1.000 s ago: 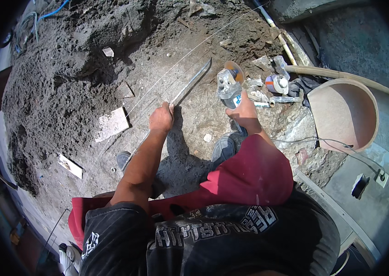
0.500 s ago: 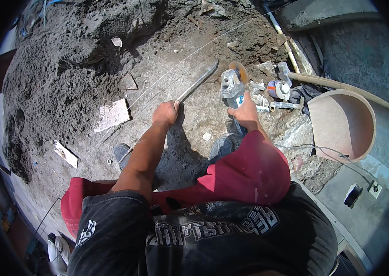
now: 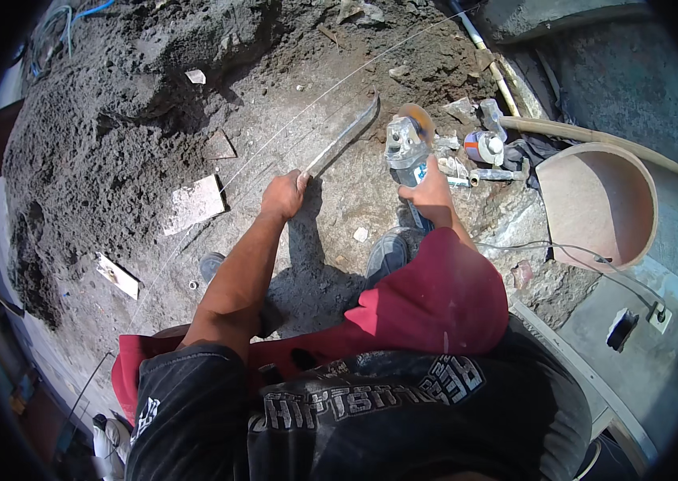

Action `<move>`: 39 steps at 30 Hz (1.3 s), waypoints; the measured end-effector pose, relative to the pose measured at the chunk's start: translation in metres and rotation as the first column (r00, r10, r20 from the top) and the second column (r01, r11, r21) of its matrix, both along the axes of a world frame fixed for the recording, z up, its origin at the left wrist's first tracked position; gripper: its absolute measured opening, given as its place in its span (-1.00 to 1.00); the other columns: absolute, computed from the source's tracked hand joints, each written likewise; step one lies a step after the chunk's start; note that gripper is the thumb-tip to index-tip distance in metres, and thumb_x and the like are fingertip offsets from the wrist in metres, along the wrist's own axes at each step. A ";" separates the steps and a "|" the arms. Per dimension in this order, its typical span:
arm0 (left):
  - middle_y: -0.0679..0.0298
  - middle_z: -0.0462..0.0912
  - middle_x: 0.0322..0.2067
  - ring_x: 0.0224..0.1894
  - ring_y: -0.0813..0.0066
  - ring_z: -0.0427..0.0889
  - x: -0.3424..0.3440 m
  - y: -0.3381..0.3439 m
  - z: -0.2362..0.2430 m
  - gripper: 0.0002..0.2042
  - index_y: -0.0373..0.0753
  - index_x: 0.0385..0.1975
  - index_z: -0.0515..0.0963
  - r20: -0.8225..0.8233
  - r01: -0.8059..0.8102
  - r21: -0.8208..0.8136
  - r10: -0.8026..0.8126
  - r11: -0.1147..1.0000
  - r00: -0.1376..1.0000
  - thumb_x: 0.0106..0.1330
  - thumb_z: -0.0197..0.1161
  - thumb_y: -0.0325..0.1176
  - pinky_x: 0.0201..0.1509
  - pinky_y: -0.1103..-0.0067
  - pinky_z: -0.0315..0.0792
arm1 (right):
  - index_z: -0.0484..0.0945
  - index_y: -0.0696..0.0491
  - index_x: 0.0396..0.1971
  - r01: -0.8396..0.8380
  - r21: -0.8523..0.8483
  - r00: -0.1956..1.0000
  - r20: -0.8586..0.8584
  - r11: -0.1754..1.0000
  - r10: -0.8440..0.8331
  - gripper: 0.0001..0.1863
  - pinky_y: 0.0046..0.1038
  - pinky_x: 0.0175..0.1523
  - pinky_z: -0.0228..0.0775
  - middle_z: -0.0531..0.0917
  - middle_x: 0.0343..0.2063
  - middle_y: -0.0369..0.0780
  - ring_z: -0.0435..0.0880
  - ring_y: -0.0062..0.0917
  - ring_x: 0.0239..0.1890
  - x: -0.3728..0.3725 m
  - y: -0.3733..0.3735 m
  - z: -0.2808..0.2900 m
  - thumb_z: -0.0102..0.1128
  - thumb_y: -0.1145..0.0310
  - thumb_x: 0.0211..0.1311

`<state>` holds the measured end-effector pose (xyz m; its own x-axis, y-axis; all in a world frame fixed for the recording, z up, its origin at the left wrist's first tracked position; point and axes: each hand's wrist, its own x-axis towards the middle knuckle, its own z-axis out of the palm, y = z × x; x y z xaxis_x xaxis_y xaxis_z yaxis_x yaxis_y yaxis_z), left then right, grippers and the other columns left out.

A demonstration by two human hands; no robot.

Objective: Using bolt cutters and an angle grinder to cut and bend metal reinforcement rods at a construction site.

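Note:
My left hand (image 3: 283,195) is closed around a long, thin metal bar (image 3: 339,139) whose far tip bends over. The bar slants up and to the right above the dusty ground. In my right hand (image 3: 433,192) is an angle grinder (image 3: 407,152), gripped by its blue-grey body. Its orange-brown disc (image 3: 419,119) faces away from me, and I cannot tell whether it spins. The bar's tip lies left of the grinder's head, apart from it. My shoe (image 3: 388,255) is just below the grinder.
A heap of grey sand (image 3: 90,176) rises at left, with broken tiles (image 3: 197,204) beside it. A taut string (image 3: 299,115) crosses the ground. Right of the grinder are a bottle (image 3: 483,149), a hammer (image 3: 579,135) and a tan curved tub (image 3: 599,204). A power cord (image 3: 547,243) reaches a socket (image 3: 660,317).
The bar's far tip has risen slightly, and my left forearm has shifted a little. The grinder stays at nearly the same place in my right hand.

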<state>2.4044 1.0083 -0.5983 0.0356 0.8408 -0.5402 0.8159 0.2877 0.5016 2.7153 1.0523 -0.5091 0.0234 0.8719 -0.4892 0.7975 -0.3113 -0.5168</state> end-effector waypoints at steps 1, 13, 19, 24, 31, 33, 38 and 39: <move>-0.14 0.62 -0.27 -0.10 -0.20 0.55 0.003 0.002 0.000 -0.56 -0.21 -0.22 0.54 0.002 0.000 0.003 0.000 1.000 1.000 0.46 -0.17 0.03 -0.02 0.11 0.41 | 0.22 0.30 0.10 -0.021 -0.002 0.999 0.040 1.000 0.022 -0.13 -0.18 -0.02 0.45 0.63 -0.23 0.18 0.62 0.04 -0.11 -0.001 0.001 0.001 0.43 0.22 -0.23; -0.08 0.66 -0.30 -0.17 -0.09 0.64 0.015 -0.004 -0.001 -0.64 -0.19 -0.19 0.50 -0.184 -0.010 -0.013 0.008 1.000 0.983 0.43 -0.04 -0.01 -0.11 0.13 0.48 | 0.28 0.20 0.06 -0.182 -0.117 0.959 0.196 0.976 0.202 -0.21 -0.13 0.00 0.45 0.63 -0.21 0.15 0.62 0.02 -0.09 -0.003 0.006 -0.012 0.44 0.22 -0.19; -0.07 0.66 -0.31 -0.19 -0.09 0.65 0.020 -0.006 0.008 -0.63 -0.22 -0.20 0.48 -0.196 -0.020 -0.037 0.012 0.999 0.980 0.43 -0.04 0.00 -0.11 0.13 0.48 | 0.29 0.19 0.02 -0.219 -0.159 0.952 0.183 0.963 0.247 -0.24 -0.13 -0.01 0.45 0.64 -0.22 0.14 0.62 0.04 -0.10 -0.008 0.004 -0.018 0.46 0.19 -0.18; -0.07 0.66 -0.31 -0.20 -0.11 0.65 0.020 -0.003 0.003 -0.62 -0.23 -0.20 0.49 -0.193 -0.011 -0.025 0.006 1.000 0.981 0.43 -0.04 0.00 -0.10 0.13 0.48 | 0.27 0.19 0.03 -0.202 -0.189 0.944 0.225 0.961 0.243 -0.24 -0.13 0.01 0.46 0.63 -0.22 0.16 0.62 0.05 -0.08 -0.016 0.007 -0.023 0.47 0.21 -0.17; -0.09 0.66 -0.28 -0.17 -0.09 0.65 0.013 0.000 -0.006 -0.62 -0.24 -0.19 0.51 -0.202 -0.005 -0.046 -0.005 0.999 0.979 0.42 -0.03 -0.01 -0.09 0.15 0.49 | 0.27 0.18 0.03 -0.208 -0.237 0.936 0.235 0.949 0.263 -0.26 -0.12 0.01 0.45 0.63 -0.21 0.16 0.62 0.04 -0.07 -0.027 0.010 -0.014 0.47 0.20 -0.11; -0.10 0.66 -0.28 -0.17 -0.09 0.66 0.012 0.000 -0.007 -0.62 -0.24 -0.18 0.51 -0.198 -0.006 -0.044 -0.003 0.999 0.980 0.42 -0.02 -0.02 -0.09 0.16 0.50 | 0.27 0.17 0.03 -0.202 -0.230 0.936 0.241 0.952 0.257 -0.26 -0.12 0.01 0.45 0.63 -0.20 0.15 0.61 0.04 -0.06 -0.029 0.009 -0.015 0.48 0.19 -0.11; -0.09 0.66 -0.27 -0.17 -0.08 0.66 0.013 0.002 -0.005 -0.66 -0.23 -0.19 0.51 -0.193 0.008 -0.046 -0.016 0.999 0.981 0.41 -0.01 -0.07 -0.08 0.16 0.50 | 0.28 0.16 0.01 -0.189 -0.220 0.939 0.245 0.957 0.241 -0.28 -0.12 0.02 0.44 0.63 -0.20 0.15 0.61 0.04 -0.06 -0.033 0.010 -0.010 0.48 0.19 -0.09; -0.09 0.66 -0.27 -0.17 -0.08 0.66 0.014 0.003 -0.005 -0.66 -0.23 -0.19 0.51 -0.192 0.007 -0.045 -0.015 0.999 0.981 0.41 -0.01 -0.07 -0.08 0.16 0.50 | 0.28 0.16 0.01 -0.187 -0.217 0.939 0.248 0.958 0.239 -0.28 -0.12 0.02 0.44 0.63 -0.20 0.14 0.61 0.04 -0.06 -0.033 0.010 -0.009 0.48 0.19 -0.09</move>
<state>2.4182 1.0108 -0.6029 -0.0631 0.8159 -0.5747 0.8989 0.2966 0.3224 2.6823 1.0625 -0.5182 0.0010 0.7639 -0.6453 0.9565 -0.1890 -0.2221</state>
